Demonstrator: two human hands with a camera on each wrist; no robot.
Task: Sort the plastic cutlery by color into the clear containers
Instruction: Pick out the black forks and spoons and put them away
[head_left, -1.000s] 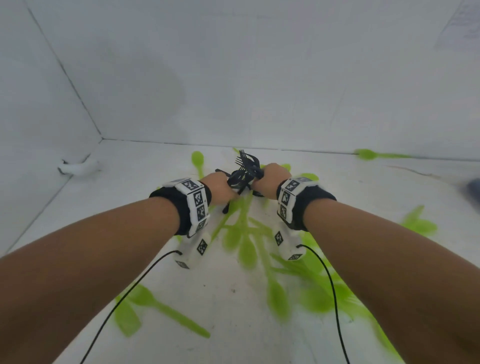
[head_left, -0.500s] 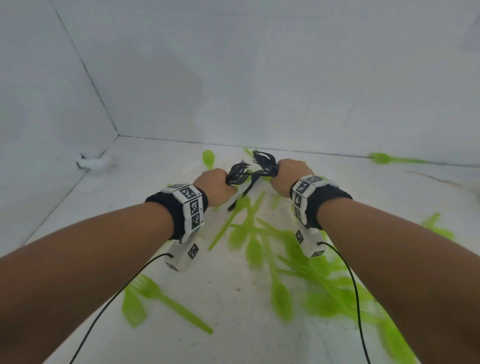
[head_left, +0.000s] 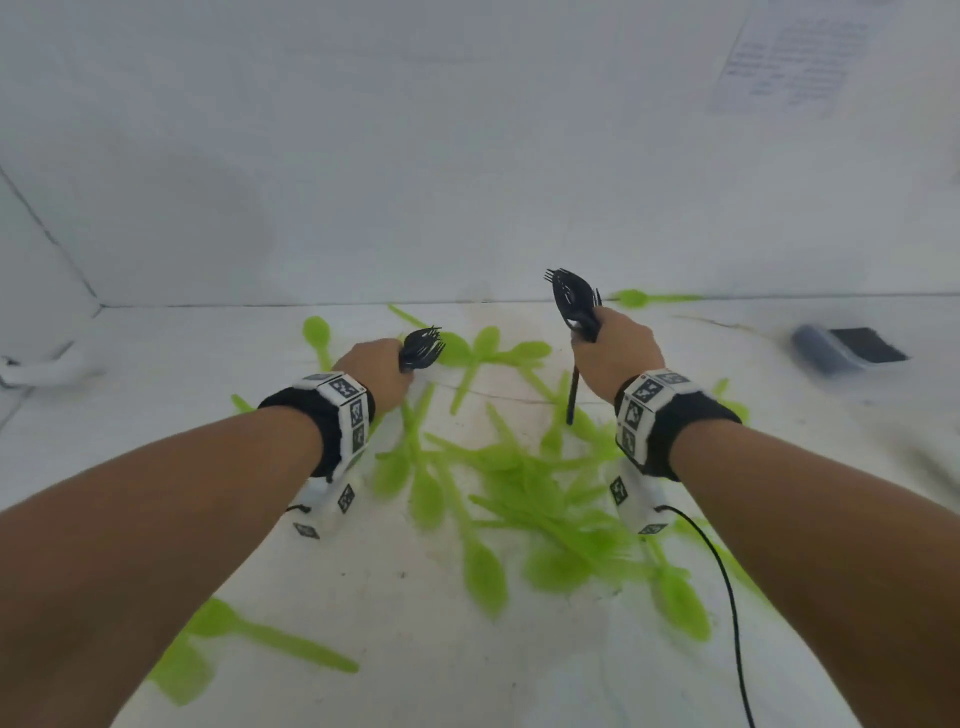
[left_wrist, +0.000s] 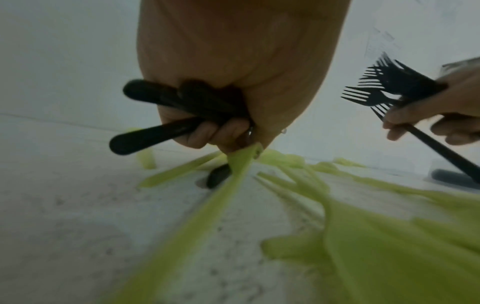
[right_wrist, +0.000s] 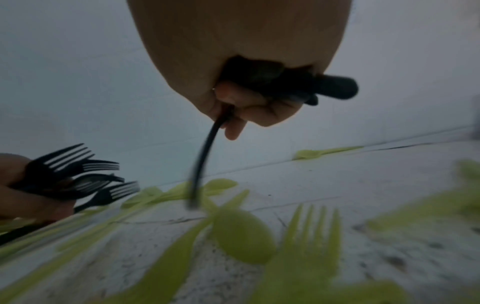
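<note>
My left hand (head_left: 382, 364) grips a bundle of black forks (head_left: 423, 345), tines pointing up and to the right. In the left wrist view its fingers (left_wrist: 215, 133) curl round the black handles (left_wrist: 161, 115), and a green handle (left_wrist: 239, 164) lies just under them. Higher and further right, my right hand (head_left: 613, 351) grips a second bunch of black cutlery (head_left: 571, 296); one black handle (head_left: 571, 395) hangs down from that fist (right_wrist: 249, 109). Green plastic spoons and forks (head_left: 519, 483) lie scattered on the white table (head_left: 156, 364) below and between both hands.
A blurred clear container (head_left: 852, 349) with something dark in it sits at the far right of the table. A white object (head_left: 41, 371) lies at the far left by the wall. A green spoon (head_left: 649, 298) lies along the back wall. A black cable (head_left: 727, 597) trails from my right wrist.
The hands, together on one black bundle a second ago, have drawn apart. Each now holds its own bunch, and the right hand has risen and gone right.
</note>
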